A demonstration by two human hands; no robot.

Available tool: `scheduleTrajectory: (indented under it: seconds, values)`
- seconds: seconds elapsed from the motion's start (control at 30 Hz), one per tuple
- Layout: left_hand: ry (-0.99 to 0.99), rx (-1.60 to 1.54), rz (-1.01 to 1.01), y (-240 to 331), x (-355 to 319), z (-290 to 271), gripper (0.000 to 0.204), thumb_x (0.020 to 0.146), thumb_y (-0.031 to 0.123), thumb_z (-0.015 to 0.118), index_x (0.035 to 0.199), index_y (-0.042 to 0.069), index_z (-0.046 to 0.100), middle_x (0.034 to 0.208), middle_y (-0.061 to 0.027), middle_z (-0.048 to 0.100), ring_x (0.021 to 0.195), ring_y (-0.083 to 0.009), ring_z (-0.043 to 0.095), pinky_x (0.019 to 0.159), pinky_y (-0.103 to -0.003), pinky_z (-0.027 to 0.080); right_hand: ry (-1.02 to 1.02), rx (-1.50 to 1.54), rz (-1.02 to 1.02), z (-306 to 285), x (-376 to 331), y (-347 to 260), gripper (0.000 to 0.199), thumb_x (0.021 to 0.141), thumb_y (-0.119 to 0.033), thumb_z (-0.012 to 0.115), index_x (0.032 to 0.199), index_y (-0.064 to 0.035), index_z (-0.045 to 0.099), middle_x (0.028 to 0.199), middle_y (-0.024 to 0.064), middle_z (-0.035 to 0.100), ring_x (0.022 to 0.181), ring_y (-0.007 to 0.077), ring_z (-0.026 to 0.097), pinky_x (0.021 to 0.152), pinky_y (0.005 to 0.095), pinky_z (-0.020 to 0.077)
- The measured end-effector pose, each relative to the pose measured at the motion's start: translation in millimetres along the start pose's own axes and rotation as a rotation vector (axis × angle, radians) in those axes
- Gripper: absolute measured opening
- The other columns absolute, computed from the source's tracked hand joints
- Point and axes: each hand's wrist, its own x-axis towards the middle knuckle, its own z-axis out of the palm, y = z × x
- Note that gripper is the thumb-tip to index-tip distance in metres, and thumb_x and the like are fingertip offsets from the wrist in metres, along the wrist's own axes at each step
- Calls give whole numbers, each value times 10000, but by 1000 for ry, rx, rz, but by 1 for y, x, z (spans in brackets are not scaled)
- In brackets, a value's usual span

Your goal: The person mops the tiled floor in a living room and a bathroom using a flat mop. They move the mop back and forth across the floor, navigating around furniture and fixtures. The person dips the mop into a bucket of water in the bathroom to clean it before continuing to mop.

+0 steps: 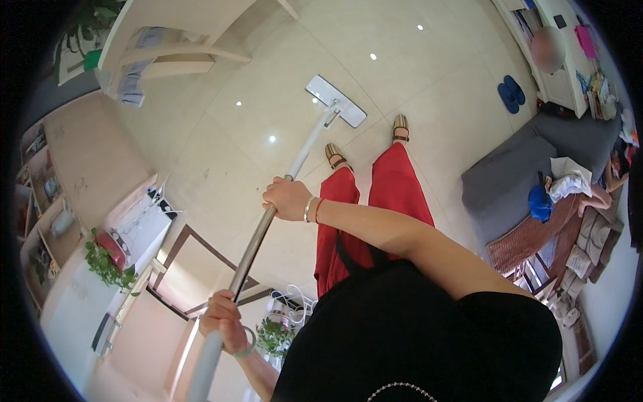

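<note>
Right hand (288,199) clenched mid-pole on mop (295,164), left hand (224,321) gripping lower; both hide pole sections. Mop head (336,100) flat on floor (268,87), handle end cut off at bottom edge.

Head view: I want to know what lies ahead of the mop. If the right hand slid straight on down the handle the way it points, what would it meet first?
The right hand grips the mop handle. Straight along it lies only bare shaft, then the flat white mop head on the tiled floor. Depth is hard to judge here.
</note>
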Motion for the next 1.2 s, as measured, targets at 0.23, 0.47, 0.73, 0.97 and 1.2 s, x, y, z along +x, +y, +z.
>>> scheduleTrajectory:
  seconds: [0.23,0.47,0.73,0.97,1.2]
  values:
    - [-54,-163,77,8,18,53,340,876,244,650,675,124,404,524,9,361,534,-137,365,666,-365,389,-240,-202,-56,-73,-6,14,56,769,-180,629,750,-127,630,809,9,632,931,217,597,646,398,531]
    - [-146,-243,163,25,48,145,338,844,222,669,664,129,399,512,13,379,484,-127,368,610,-330,380,-154,-105,-6,-159,-31,52,44,756,-137,599,737,-136,640,796,16,649,926,220,605,652,404,522]
    - [-253,-281,205,38,67,203,346,789,172,671,619,118,374,493,2,399,470,-132,379,577,-333,395,-82,-118,42,-212,-52,82,24,754,-150,611,744,-149,633,804,12,652,931,221,612,674,404,525]
    - [-302,-370,126,-14,60,248,312,813,147,621,633,93,373,549,-34,456,537,-178,435,629,-395,419,127,-286,73,-253,-80,152,72,704,-117,647,727,-163,597,796,1,614,895,220,603,683,394,509]
    - [-407,-498,175,-90,83,286,191,829,-99,540,768,59,454,718,-71,529,689,-205,507,889,-501,447,234,-381,255,-282,-72,228,107,706,-65,628,723,-155,574,772,19,583,868,253,566,696,395,479]
